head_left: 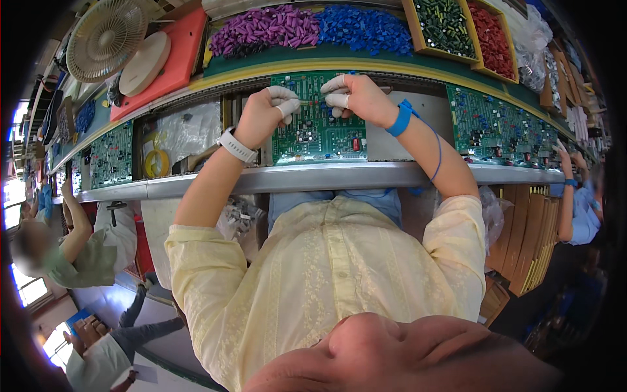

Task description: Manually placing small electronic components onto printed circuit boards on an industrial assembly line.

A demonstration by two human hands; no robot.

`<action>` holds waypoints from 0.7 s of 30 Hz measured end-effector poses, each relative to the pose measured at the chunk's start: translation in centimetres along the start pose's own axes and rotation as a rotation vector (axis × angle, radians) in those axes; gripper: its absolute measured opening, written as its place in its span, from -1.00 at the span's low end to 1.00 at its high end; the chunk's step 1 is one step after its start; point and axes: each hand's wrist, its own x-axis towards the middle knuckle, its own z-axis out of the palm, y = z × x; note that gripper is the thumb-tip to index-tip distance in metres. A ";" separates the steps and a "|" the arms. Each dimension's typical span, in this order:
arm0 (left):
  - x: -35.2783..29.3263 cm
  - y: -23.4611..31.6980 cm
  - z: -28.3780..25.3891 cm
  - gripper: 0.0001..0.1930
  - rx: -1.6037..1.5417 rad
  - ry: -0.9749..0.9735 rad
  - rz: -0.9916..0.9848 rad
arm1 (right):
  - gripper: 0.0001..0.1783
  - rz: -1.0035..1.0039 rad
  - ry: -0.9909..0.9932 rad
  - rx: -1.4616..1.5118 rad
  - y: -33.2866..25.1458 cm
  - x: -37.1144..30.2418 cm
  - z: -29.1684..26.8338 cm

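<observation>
Circuit board (320, 147): green, right under both hands' fingers
Left hand (261, 112): fingers curled in, can't tell if they're pinching anything
Right hand (366, 99): also curled, grip's hidden too
Purple pile (268, 29), blue pile (366, 29): beyond the board

1 head-worn fisheye view looks down at the hands (266, 112) (361, 100) from close by.
</observation>
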 end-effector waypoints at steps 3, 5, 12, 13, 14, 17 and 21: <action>-0.3 -0.1 -0.5 -0.81 0.053 -0.011 -0.052 | -0.75 -0.018 -0.055 -0.045 0.7 0.0 0.1; -0.4 -1.4 -1.1 -0.81 0.169 -0.002 0.008 | -0.76 -0.098 -0.048 -0.174 1.6 0.4 0.2; -2.0 -0.8 0.3 -0.81 0.596 -0.023 0.188 | -0.78 -0.367 -0.005 -0.800 1.8 -0.3 1.2; -2.0 -0.9 0.5 -0.81 0.596 -0.024 0.188 | -0.78 -0.367 -0.004 -0.800 1.8 -0.3 1.4; -1.9 -1.2 0.6 -0.81 0.626 -0.033 0.223 | -0.79 -0.378 -0.001 -0.810 1.8 -0.3 1.5; -1.6 -1.7 0.9 -0.81 0.701 -0.039 0.296 | -0.80 -0.380 0.006 -0.832 1.9 -0.2 1.9; -1.5 -1.9 1.2 -0.82 0.772 -0.026 0.356 | -0.82 -0.366 0.020 -0.865 2.3 -0.2 2.0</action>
